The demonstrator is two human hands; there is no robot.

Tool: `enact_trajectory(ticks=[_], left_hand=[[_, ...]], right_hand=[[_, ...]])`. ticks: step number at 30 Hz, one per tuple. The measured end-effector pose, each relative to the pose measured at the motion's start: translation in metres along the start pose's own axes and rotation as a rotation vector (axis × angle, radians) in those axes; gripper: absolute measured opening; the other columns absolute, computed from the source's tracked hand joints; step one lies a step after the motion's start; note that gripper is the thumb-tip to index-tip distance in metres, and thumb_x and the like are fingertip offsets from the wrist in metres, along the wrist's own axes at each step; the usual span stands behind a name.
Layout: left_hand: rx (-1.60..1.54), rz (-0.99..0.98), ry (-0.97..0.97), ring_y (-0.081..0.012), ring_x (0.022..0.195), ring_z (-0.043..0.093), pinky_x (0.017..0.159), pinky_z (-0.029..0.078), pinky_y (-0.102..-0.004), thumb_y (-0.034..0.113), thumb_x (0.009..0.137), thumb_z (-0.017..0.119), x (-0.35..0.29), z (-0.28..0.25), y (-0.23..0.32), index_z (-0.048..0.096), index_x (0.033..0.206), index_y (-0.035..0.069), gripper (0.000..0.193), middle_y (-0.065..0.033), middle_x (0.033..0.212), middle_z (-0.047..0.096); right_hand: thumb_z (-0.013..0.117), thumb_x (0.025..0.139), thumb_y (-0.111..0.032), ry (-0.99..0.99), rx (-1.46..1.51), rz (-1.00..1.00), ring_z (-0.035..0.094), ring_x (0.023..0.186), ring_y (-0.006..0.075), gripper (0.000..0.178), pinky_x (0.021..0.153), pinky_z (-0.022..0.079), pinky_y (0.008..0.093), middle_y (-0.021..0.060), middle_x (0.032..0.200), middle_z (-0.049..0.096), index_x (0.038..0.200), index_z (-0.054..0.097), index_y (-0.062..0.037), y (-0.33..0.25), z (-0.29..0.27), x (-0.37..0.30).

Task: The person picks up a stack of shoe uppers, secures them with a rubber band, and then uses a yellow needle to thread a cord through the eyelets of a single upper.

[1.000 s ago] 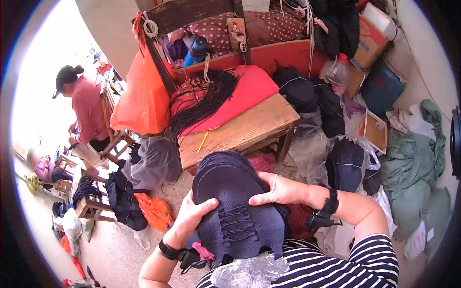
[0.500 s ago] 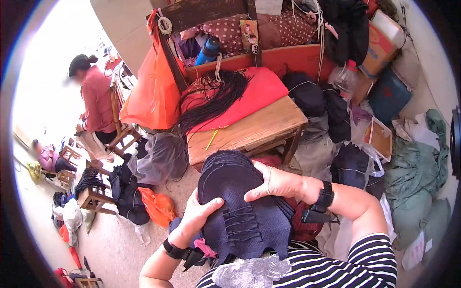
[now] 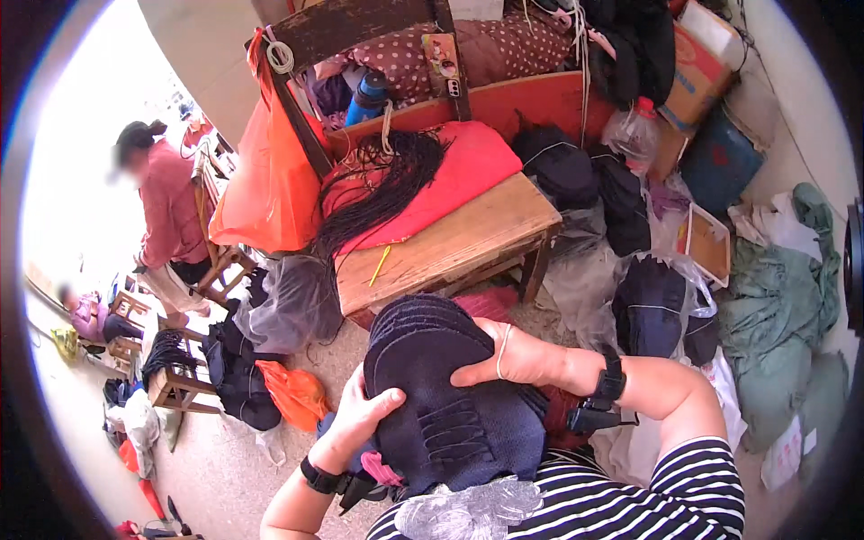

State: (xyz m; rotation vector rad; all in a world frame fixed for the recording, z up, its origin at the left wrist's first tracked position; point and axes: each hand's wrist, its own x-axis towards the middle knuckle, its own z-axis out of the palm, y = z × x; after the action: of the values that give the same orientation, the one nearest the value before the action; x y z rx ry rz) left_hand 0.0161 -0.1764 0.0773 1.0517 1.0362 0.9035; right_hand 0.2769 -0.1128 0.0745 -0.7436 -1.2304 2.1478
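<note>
A thick stack of dark navy knit shoe uppers [image 3: 427, 378] rests on my lap, its rounded ends facing away from me. Black lace-like cords cross the middle of the top piece. My left hand [image 3: 360, 418] is closed on the stack's left edge, with the thumb lying on the top piece. My right hand [image 3: 513, 355] grips the right edge, its thumb also pressing the top. The remaining fingers of both hands are mostly hidden beneath or behind the layers. At the rounded end, several layered edges show slightly fanned.
Ahead stands a wooden bench [image 3: 468, 238] bearing red cloth [image 3: 477, 166], black cords [image 3: 387, 193] and a yellow pen-like stick [image 3: 380, 266]. An orange bag [image 3: 265, 180] hangs beside it. Dark bundles [image 3: 652, 310] lie to the right. A person [image 3: 171, 207] sits at the far left.
The rounded ends of the stack have dipped slightly toward me, and their layers look more spread. Both hands keep hold and have moved slightly down. The background has shifted a little left.
</note>
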Motion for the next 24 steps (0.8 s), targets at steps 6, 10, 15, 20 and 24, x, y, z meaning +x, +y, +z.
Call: enact_trajectory(ticks=[6, 10, 15, 20, 24], left_hand=[[0.317, -0.042, -0.043, -0.0137, 0.106, 0.057, 0.096, 0.044, -0.0313, 0.059, 0.094, 0.051, 0.017, -0.067, -0.003, 0.063, 0.119, 0.002, 0.063, -0.0057, 0.115, 0.064], [0.58, 0.325, -0.107, -0.0168, 0.105, 0.06, 0.095, 0.044, -0.0318, 0.035, 0.092, 0.063, 0.059, -0.021, 0.096, 0.064, 0.114, -0.001, 0.042, -0.0071, 0.105, 0.065], [0.987, 0.82, -0.862, -0.029, 0.099, 0.059, 0.087, 0.047, -0.0388, 0.01, 0.083, 0.073, 0.098, 0.064, 0.129, 0.068, 0.105, 0.006, 0.023, -0.0092, 0.108, 0.064], [0.977, 0.713, -1.07, -0.0281, 0.096, 0.052, 0.087, 0.043, -0.0391, 0.017, 0.081, 0.072, 0.121, 0.091, 0.114, 0.064, 0.092, 0.006, 0.017, -0.006, 0.095, 0.06], [1.1, 0.611, -1.146, -0.0277, 0.094, 0.05, 0.087, 0.038, -0.0414, 0.028, 0.085, 0.068, 0.132, 0.097, 0.111, 0.064, 0.091, 0.008, 0.021, -0.0053, 0.09, 0.06]], right_hand=[[0.08, 0.079, -0.005, -0.021, -0.048, -0.06, 0.057, 0.116, 0.0168, 0.07, 0.103, 0.045, 0.0331, 0.0103, 0.129, 0.061, 0.139, 0.045, 0.0036, -0.002, 0.008, 0.001], [0.081, 0.078, -0.008, 0.03, -0.132, -0.079, 0.057, 0.117, 0.0177, 0.071, 0.103, 0.044, 0.033, 0.0109, 0.129, 0.06, 0.138, 0.045, 0.0036, -0.002, 0.006, 0.003], [0.082, 0.077, -0.016, -0.012, -0.348, -0.135, 0.052, 0.123, 0.0193, 0.071, 0.104, 0.043, 0.0346, 0.0104, 0.125, 0.059, 0.138, 0.046, -0.0048, 0.007, 0.0, 0.01], [0.081, 0.078, -0.018, 0.061, -0.524, -0.675, 0.053, 0.118, 0.0193, 0.056, 0.099, 0.045, 0.0358, 0.0087, 0.119, 0.058, 0.127, 0.055, -0.0073, 0.043, -0.019, 0.019], [0.078, 0.079, -0.015, -0.07, -0.386, -0.447, 0.05, 0.119, 0.0184, 0.053, 0.097, 0.047, 0.0362, 0.0096, 0.13, 0.052, 0.125, 0.053, -0.0083, 0.037, -0.022, 0.016]])
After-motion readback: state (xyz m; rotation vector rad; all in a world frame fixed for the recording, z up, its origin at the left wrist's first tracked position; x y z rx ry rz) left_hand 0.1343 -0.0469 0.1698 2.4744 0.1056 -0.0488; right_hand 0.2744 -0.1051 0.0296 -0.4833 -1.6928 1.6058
